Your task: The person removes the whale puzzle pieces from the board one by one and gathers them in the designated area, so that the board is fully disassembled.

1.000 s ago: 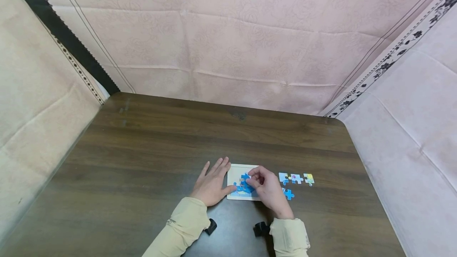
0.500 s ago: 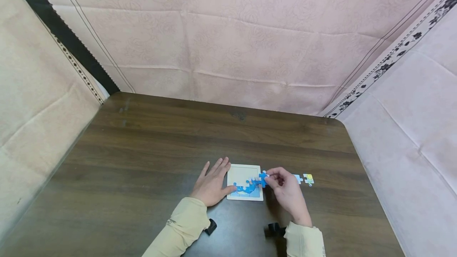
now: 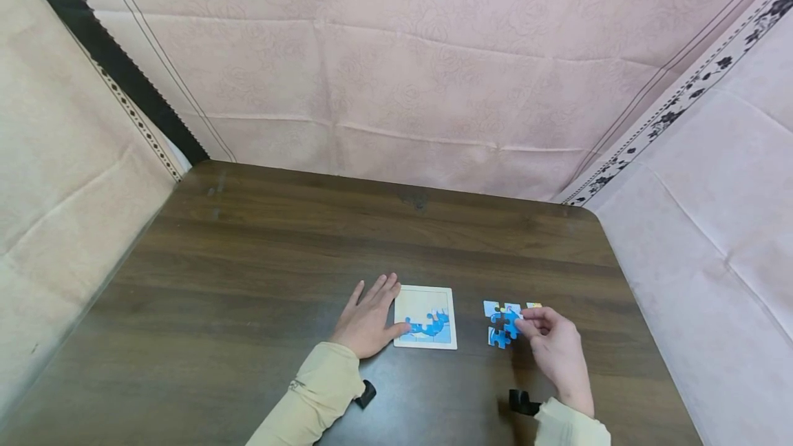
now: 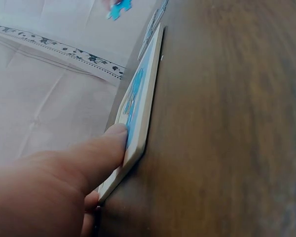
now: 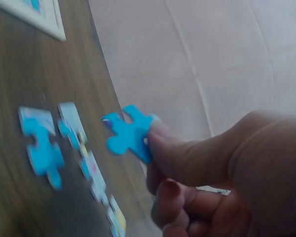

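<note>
My right hand (image 3: 557, 349) pinches a blue puzzle piece (image 5: 127, 132) between thumb and fingertips, raised over the table's right part. Below it lie loose puzzle pieces: a blue one (image 5: 44, 148) and a row of pale ones (image 5: 92, 173), one edged with yellow. The puzzle tray (image 3: 454, 325), square with a pale rim, lies flat to the left. Joined blue pieces (image 3: 434, 327) fill its lower part; the upper part shows the bare pale base. My left hand (image 3: 369, 322) rests at the tray's left edge, fingers spread, its thumb (image 4: 101, 150) on the near left corner.
The brown wooden table (image 3: 279, 246) stretches out beyond and to both sides of the tray. Pale patterned cloth (image 3: 403, 74) hangs behind it and at the sides. Black wrist mounts (image 3: 522, 402) sit at the sleeves.
My right hand has lifted the blue puzzle piece off the tray and carried it right, over the loose pieces. The tray's middle is uncovered. My left hand has stayed in place.
</note>
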A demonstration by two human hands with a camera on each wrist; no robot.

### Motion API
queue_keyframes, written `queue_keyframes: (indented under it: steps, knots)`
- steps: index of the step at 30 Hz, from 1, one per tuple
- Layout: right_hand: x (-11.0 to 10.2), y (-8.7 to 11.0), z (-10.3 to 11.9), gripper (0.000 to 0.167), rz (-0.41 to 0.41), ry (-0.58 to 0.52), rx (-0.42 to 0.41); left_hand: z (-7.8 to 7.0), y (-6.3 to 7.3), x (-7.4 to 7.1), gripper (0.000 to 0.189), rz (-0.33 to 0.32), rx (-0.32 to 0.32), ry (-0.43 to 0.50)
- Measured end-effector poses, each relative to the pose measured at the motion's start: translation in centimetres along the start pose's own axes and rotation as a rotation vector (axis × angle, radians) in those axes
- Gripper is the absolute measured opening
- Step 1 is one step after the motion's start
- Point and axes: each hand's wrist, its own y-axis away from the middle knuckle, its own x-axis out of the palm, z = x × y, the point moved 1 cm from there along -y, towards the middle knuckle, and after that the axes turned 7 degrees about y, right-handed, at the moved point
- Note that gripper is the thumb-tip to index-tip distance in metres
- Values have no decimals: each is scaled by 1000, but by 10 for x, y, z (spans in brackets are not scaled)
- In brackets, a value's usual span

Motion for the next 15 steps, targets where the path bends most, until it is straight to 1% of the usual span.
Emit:
queue_keyframes:
  steps: [4,7,12,15]
  knots:
    - [-8,1,-12,24,27,62,42,0,0,-1,84,6,-2,6]
    - [-9,2,-18,25,50,86,70,1,0,-1,83,8,-1,11]
    - [-6,0,-22,28,98,88,118,0,0,-1,83,12,-3,13]
    - [-3,-2,-24,28,106,90,141,0,0,-2,83,11,-2,11]
